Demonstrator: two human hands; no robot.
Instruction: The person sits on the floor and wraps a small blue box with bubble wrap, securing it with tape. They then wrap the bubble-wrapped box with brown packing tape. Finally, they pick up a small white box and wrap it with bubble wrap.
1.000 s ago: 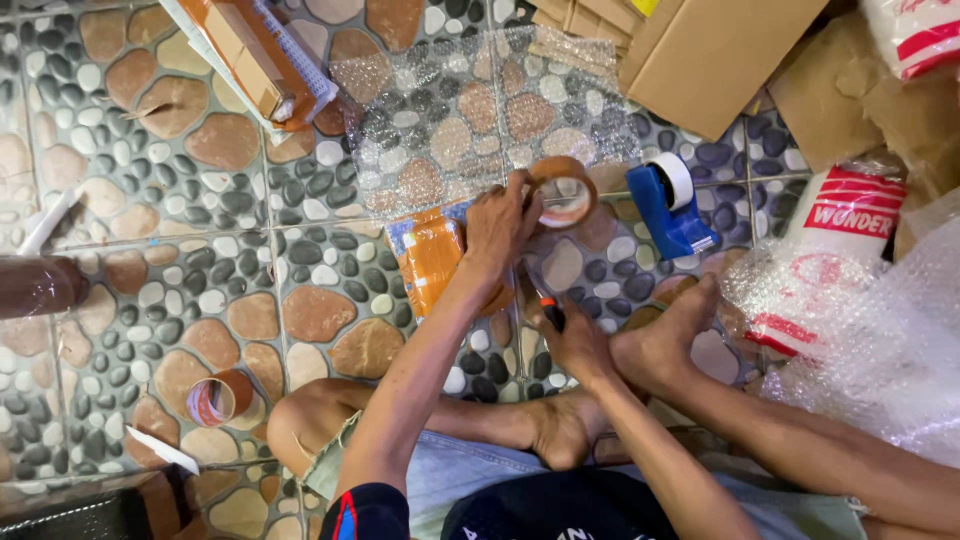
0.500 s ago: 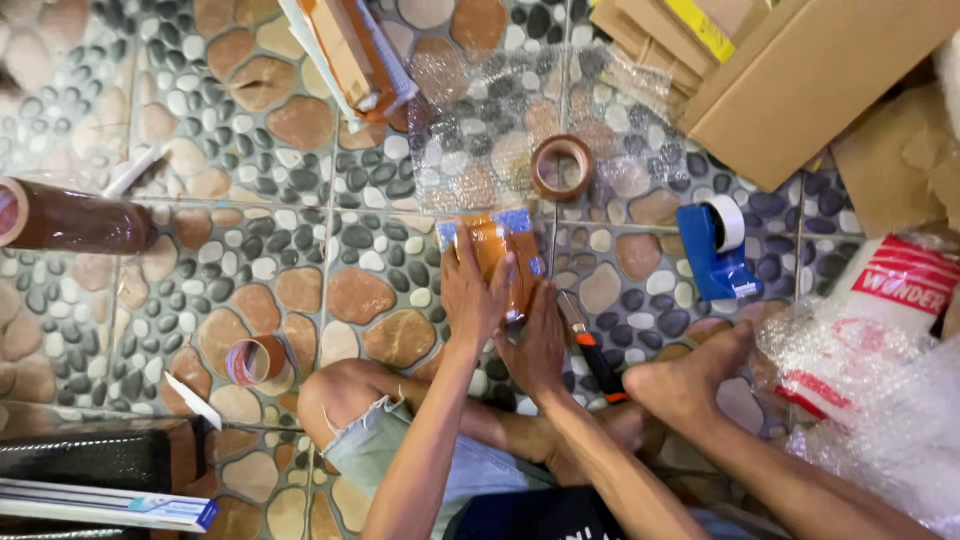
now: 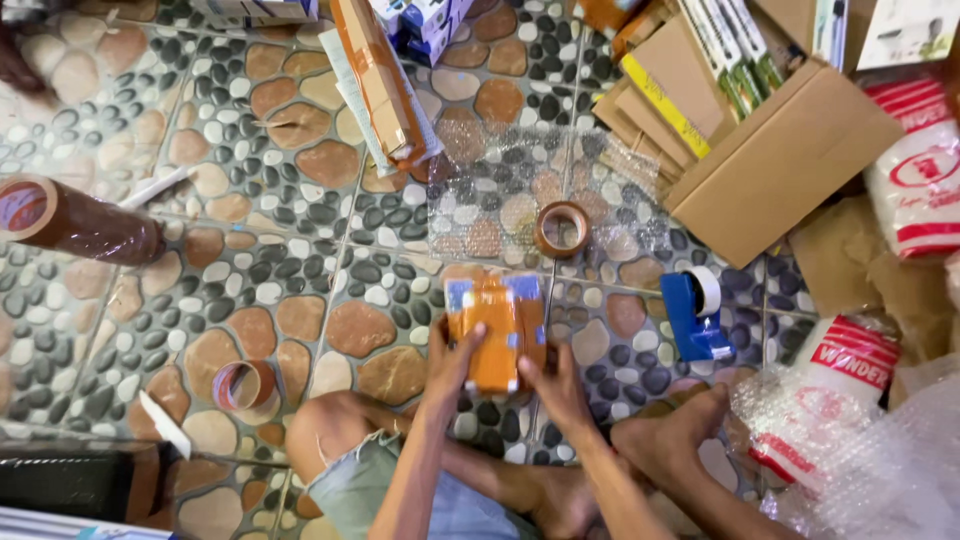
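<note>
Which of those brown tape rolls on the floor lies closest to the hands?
The brown roll on the bubble wrap, just beyond the held orange packet; the others lie far left.

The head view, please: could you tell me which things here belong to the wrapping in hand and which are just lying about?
In hand:
orange parcel, in left hand and right hand
bubble wrap sheet
brown tape roll

Lying about:
blue tape dispenser
cardboard box
big brown roll
</note>
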